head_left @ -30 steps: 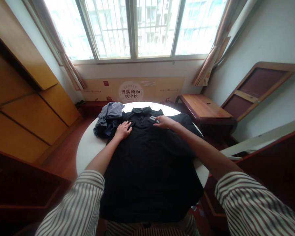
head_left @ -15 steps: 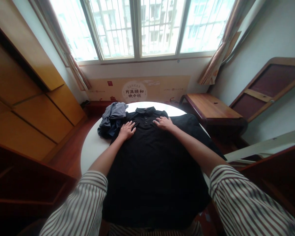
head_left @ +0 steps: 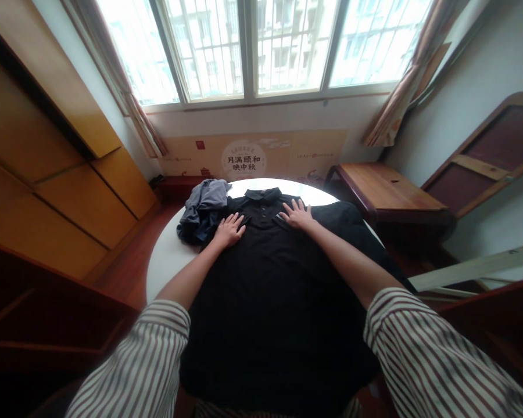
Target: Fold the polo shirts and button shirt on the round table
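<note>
A black polo shirt (head_left: pixel 274 302) is spread over a round white table (head_left: pixel 161 270), its buttoned collar at the far side and its hem hanging over the near edge. My left hand (head_left: pixel 230 229) lies flat on the shirt's upper left, fingers stretched out. On the upper right of the chest rests my right hand (head_left: pixel 297 215), its fingers spread on the cloth. Neither hand grips anything. Beside my left hand, a crumpled heap of grey and dark blue clothes (head_left: pixel 204 206) sits on the table.
A low wooden table (head_left: pixel 390 186) stands right of the round one. Yellow-brown cabinets (head_left: pixel 87 209) line the left wall. Ahead is a barred window (head_left: pixel 248 52) with curtains (head_left: pixel 146 125) tied at its sides. Dark red wooden furniture (head_left: pixel 47 313) stands close on my left.
My right hand's fingers have spread wider on the shirt. The left hand stays flat in about the same place. The whole view has shifted slightly.
</note>
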Available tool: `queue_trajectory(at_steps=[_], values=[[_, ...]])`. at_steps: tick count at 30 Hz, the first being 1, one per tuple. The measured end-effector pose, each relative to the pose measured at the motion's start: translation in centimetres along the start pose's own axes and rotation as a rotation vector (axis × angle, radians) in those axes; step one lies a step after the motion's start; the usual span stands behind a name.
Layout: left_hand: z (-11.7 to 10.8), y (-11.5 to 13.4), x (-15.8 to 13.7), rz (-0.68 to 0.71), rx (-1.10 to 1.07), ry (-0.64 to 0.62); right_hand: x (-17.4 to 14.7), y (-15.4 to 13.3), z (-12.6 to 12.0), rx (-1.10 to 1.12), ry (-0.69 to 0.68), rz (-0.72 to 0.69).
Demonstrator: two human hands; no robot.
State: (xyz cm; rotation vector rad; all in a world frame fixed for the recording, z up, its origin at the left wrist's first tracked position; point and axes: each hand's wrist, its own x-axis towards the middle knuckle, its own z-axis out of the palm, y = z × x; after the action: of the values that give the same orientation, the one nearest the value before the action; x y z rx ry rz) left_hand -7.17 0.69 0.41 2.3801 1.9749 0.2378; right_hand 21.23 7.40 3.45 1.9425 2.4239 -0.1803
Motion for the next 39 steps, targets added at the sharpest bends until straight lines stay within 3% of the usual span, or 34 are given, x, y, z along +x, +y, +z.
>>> queue_trajectory(at_steps=[2,5,8,10,14,19,22,26,31,35,39], values=[[-0.3,0.3,-0.4,0.020,-0.017,0.065,-2.2,-0.8,-0.8,-0.054,0.053,-0.096],[-1.2,1.0,-2.3,0.119,-0.030,0.212,-8.2,-1.5,-1.9,-0.078,0.160,-0.327],[-2.2,1.5,-6.4,0.203,-0.027,0.257,-16.3,-0.7,-2.0,0.055,0.232,-0.518],[-2.9,1.1,-10.3,0.177,-0.058,0.272,-21.7,0.5,-1.3,0.187,0.286,-0.553],[-3.8,-1.6,-18.8,-0.061,-0.201,0.319,-30.3,3.6,1.2,0.430,0.381,-0.308],[-4.2,-4.2,-27.8,-0.435,-0.480,0.129,-37.1,5.9,4.9,0.655,0.365,0.142],[-4.9,-3.4,-31.2,-0.502,-0.500,0.013,-39.4,5.4,6.5,0.807,0.268,0.339],[-5.8,-2.1,-33.2,-0.516,-0.497,-0.098,-40.1,3.4,7.1,1.184,0.175,0.422],[-5.6,-2.4,-34.2,-0.535,-0.921,-0.203,-40.4,3.1,7.2,1.483,0.118,0.422],[-5.3,-2.8,-35.2,-0.681,-1.163,-0.254,-41.3,4.5,6.5,1.450,0.021,0.353],[-4.9,-3.8,-36.2,-0.716,-1.245,-0.214,-41.8,5.5,5.0,1.346,-0.078,0.290]])
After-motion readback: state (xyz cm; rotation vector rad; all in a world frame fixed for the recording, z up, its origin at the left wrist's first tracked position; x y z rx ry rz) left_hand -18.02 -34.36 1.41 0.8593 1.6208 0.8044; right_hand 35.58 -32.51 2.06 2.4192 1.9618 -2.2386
